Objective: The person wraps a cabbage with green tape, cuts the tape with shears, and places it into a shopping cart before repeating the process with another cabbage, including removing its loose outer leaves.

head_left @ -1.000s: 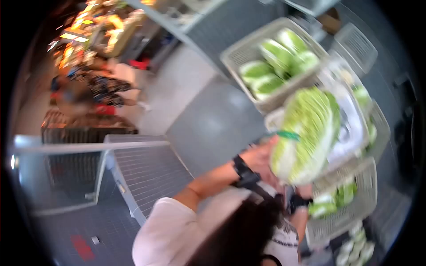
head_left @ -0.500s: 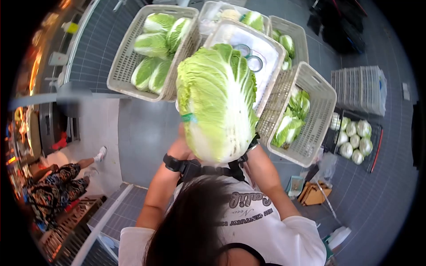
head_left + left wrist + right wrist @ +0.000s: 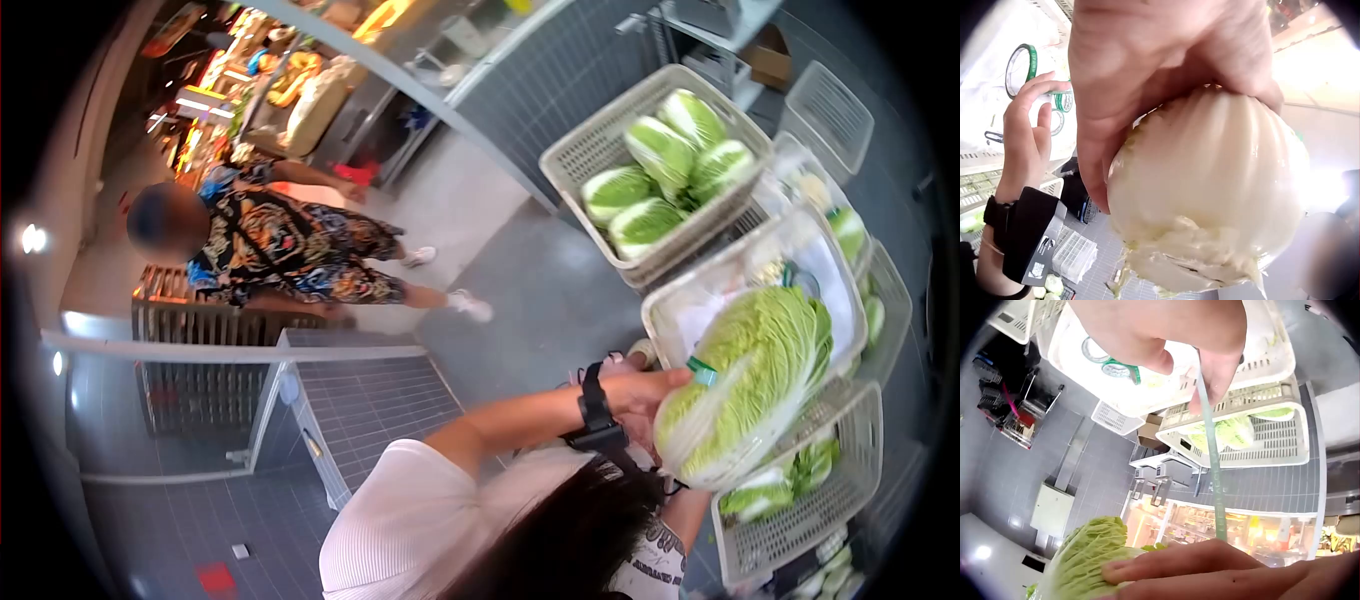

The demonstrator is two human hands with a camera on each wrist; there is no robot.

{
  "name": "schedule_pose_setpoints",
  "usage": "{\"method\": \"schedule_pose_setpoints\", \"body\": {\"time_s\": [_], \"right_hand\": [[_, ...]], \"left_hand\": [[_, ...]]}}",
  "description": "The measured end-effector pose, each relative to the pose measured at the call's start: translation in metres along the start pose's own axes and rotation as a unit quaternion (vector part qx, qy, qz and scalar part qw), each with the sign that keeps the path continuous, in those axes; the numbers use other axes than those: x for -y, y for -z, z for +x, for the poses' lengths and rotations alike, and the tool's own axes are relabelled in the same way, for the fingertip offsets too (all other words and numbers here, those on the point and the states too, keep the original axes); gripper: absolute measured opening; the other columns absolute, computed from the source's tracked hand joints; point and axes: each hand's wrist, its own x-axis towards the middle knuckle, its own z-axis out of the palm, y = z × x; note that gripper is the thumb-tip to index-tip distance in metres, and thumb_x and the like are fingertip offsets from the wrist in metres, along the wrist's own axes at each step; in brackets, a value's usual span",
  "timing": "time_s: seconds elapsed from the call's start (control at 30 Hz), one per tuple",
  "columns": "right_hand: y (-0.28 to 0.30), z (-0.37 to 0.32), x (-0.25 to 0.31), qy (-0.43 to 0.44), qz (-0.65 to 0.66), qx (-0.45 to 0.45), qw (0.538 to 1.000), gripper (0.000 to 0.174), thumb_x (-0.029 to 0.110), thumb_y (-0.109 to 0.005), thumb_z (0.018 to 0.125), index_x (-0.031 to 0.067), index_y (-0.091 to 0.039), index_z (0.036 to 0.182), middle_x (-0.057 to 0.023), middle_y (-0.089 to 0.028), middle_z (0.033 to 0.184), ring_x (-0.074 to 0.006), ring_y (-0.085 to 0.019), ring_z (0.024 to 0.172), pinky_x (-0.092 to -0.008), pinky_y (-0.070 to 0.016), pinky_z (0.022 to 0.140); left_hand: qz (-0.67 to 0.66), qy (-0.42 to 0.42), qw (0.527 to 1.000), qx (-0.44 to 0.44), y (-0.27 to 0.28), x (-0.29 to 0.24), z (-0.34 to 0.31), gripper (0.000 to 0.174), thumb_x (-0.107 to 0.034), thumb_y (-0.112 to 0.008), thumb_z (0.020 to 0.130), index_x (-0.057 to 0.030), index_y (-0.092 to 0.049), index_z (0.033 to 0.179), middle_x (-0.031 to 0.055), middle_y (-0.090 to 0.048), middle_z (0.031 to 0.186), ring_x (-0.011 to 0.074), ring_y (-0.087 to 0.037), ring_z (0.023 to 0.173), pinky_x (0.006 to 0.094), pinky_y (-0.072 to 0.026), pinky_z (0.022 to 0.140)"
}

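Fingers of my left hand curl round the napa cabbage, raised by the white crate, while my right hand's are bent at the green tape strip, how tightly I can't tell. I judge this the banding step, calling next for a taut pass. The right wrist view shows the strip stretched between hands; the head view hides the right hand.

Bystander, cardboard box, tiled wall
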Motion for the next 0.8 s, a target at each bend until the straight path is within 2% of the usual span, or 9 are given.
{"method": "schedule_pose_setpoints", "body": {"time_s": [0.03,0.1,0.2,0.3,0.47,0.57,0.63,0.7,0.8], "right_hand": [[0.0,0.007,0.002,-0.005,-0.003,-0.004,1.0,0.036,0.017,-0.052,0.093,0.0042,-0.045,0.126,-0.0125,-0.052,0.128,-0.0247,-0.05,0.115,-0.0385,-0.0405,0.102],[-0.005,0.015,-0.002,-0.01,-0.014,-0.007,1.0,0.035,0.016,-0.052,0.094,0.0044,-0.046,0.126,-0.0125,-0.052,0.127,-0.0248,-0.05,0.114,-0.0388,-0.0408,0.101],[0.012,0.024,-0.011,-0.018,-0.014,0.001,1.0,0.034,0.016,-0.053,0.094,0.0048,-0.046,0.125,-0.0126,-0.052,0.127,-0.025,-0.051,0.114,-0.0391,-0.0413,0.101],[0.015,0.021,-0.007,-0.015,-0.01,-0.005,1.0,0.033,0.016,-0.053,0.094,0.0051,-0.046,0.124,-0.0126,-0.052,0.127,-0.0251,-0.051,0.113,-0.0395,-0.0418,0.101],[0.025,0.007,0.01,-0.002,0.011,-0.017,1.0,0.032,0.016,-0.054,0.094,0.0056,-0.046,0.123,-0.0127,-0.052,0.126,-0.0253,-0.052,0.112,-0.0402,-0.0426,0.1],[0.031,-0.029,0.02,0.016,0.046,-0.016,0.999,0.031,0.015,-0.054,0.094,0.006,-0.046,0.122,-0.0127,-0.053,0.126,-0.0255,-0.052,0.111,-0.0406,-0.0431,0.1],[0.028,-0.049,0.024,0.028,0.071,-0.023,0.997,0.03,0.015,-0.054,0.094,0.0062,-0.046,0.122,-0.0128,-0.053,0.125,-0.0256,-0.052,0.111,-0.0408,-0.0434,0.1],[0.02,-0.052,0.026,0.052,0.115,-0.03,0.991,0.03,0.015,-0.055,0.094,0.0064,-0.047,0.121,-0.0128,-0.053,0.125,-0.0256,-0.053,0.11,-0.0411,-0.0437,0.099],[-0.007,-0.026,0.018,0.069,0.181,0.035,0.98,0.029,0.015,-0.055,0.094,0.0067,-0.047,0.121,-0.0129,-0.053,0.125,-0.0258,-0.053,0.109,-0.0415,-0.0442,0.099]], "left_hand": [[0.047,-0.012,0.997,-0.053,-0.005,-0.006,0.003,0.055,-0.031,-0.056,0.093,0.0,-0.04,0.136,0.0137,-0.052,0.131,0.0225,-0.052,0.118,0.0354,-0.0427,0.099],[0.09,-0.033,0.991,-0.091,-0.012,-0.025,0.002,0.055,-0.037,-0.051,0.096,-0.0026,-0.04,0.138,0.0138,-0.048,0.137,0.023,-0.047,0.125,0.0369,-0.0381,0.106],[0.107,-0.066,0.99,-0.057,-0.007,-0.021,-0.006,0.063,-0.042,-0.053,0.093,-0.0035,-0.037,0.14,0.0134,-0.046,0.139,0.023,-0.045,0.127,0.0361,-0.037,0.106],[0.108,-0.059,0.992,-0.011,-0.009,-0.021,-0.004,0.068,-0.045,-0.056,0.092,-0.0036,-0.034,0.141,0.0135,-0.043,0.141,0.0229,-0.044,0.128,0.0358,-0.0366,0.106],[0.166,-0.035,0.985,0.04,0.017,0.001,-0.015,0.051,-0.032,-0.054,0.094,-0.004,-0.043,0.135,0.0115,-0.05,0.134,0.0218,-0.049,0.12,0.0354,-0.0405,0.102],[0.282,-0.011,0.955,0.091,0.056,0.028,-0.05,0.042,-0.025,-0.053,0.095,-0.0042,-0.049,0.131,0.0103,-0.054,0.129,0.0212,-0.053,0.116,0.0351,-0.0429,0.099],[0.309,0.011,0.945,0.112,0.074,0.031,-0.053,0.036,-0.02,-0.052,0.095,-0.0044,-0.052,0.128,0.0095,-0.057,0.126,0.0208,-0.055,0.113,0.035,-0.0445,0.097],[0.279,0.027,0.955,0.097,0.074,0.016,-0.046,0.037,-0.02,-0.052,0.095,-0.0044,-0.052,0.129,0.0097,-0.056,0.127,0.0211,-0.054,0.113,0.0353,-0.0442,0.097],[0.213,0.044,0.975,0.046,0.056,-0.011,-0.022,0.038,-0.021,-0.051,0.095,-0.0044,-0.051,0.129,0.01,-0.056,0.127,0.0216,-0.054,0.114,0.0358,-0.0438,0.098]]}}
